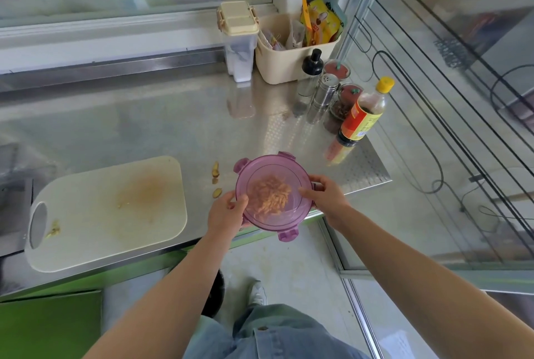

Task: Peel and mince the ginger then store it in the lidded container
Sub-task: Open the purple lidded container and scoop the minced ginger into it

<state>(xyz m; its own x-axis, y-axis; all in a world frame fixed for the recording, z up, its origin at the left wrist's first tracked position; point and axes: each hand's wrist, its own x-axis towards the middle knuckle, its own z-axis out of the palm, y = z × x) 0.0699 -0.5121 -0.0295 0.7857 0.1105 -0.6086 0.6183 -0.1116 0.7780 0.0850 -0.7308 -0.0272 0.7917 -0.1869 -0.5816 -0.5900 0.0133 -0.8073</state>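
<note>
A round container with a translucent purple lid [271, 167] sits at the counter's front edge, the lid on top with its clips sticking out. Minced ginger [270, 198] shows through the lid. My left hand [226, 211] grips the container's left rim, thumb on the lid. My right hand [325, 195] grips the right rim, fingertips on the lid. A white cutting board [109, 214] with a yellow ginger stain lies to the left. Ginger peel scraps [216, 169] lie between the board and the container.
Steel counter [144, 124] runs left and back. At the back right stand a soy sauce bottle [364, 110], a steel shaker [325, 92], spice jars [345, 100], a beige bin [289, 58] and a lidded box [238, 40]. A wire rack [433, 98] is at right.
</note>
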